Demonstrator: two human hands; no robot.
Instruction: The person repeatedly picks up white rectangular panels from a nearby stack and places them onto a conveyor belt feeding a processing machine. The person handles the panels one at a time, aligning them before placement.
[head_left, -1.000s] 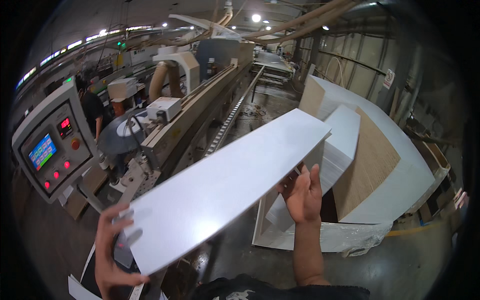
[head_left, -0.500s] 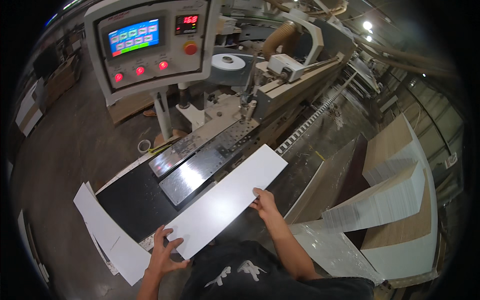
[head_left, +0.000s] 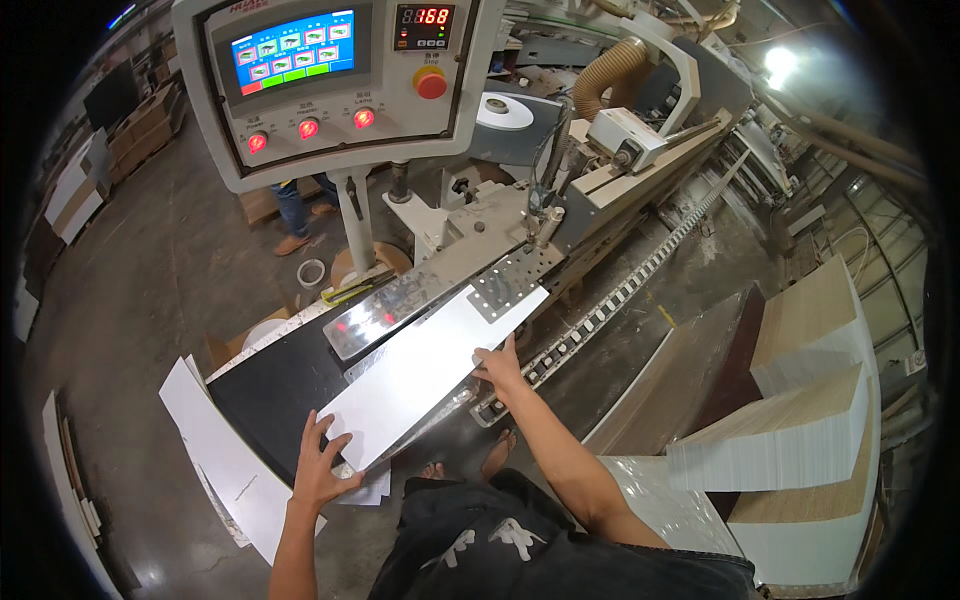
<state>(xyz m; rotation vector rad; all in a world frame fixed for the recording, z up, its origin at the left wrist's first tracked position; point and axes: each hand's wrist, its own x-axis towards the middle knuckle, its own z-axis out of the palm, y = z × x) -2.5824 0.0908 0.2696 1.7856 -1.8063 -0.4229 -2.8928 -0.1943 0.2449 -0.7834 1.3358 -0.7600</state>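
Note:
A long white panel (head_left: 415,385) lies slanted over the steel plate of a machine bed, its far end beside the perforated plate (head_left: 505,285). At the panel's near left end, my left hand (head_left: 320,468) grips the corner with fingers and thumb spread around it. My right hand (head_left: 497,368) holds its right long edge farther up, thumb toward the far end. Under the panel's left side runs the black bed surface (head_left: 275,400). The panel's underside and the fingertips beneath it are hidden.
A control box (head_left: 330,90) with a lit screen hangs over the bed's far left. White sheets (head_left: 225,465) lie at left. Stacked boards (head_left: 775,435) stand at right, near a toothed chain rail (head_left: 620,305). Beyond the machine, another person's leg (head_left: 291,215) shows.
Both hands have carried the panel left and onto the machine bed, close against the steel guide. The view has shifted, and another person's legs now show behind the control box.

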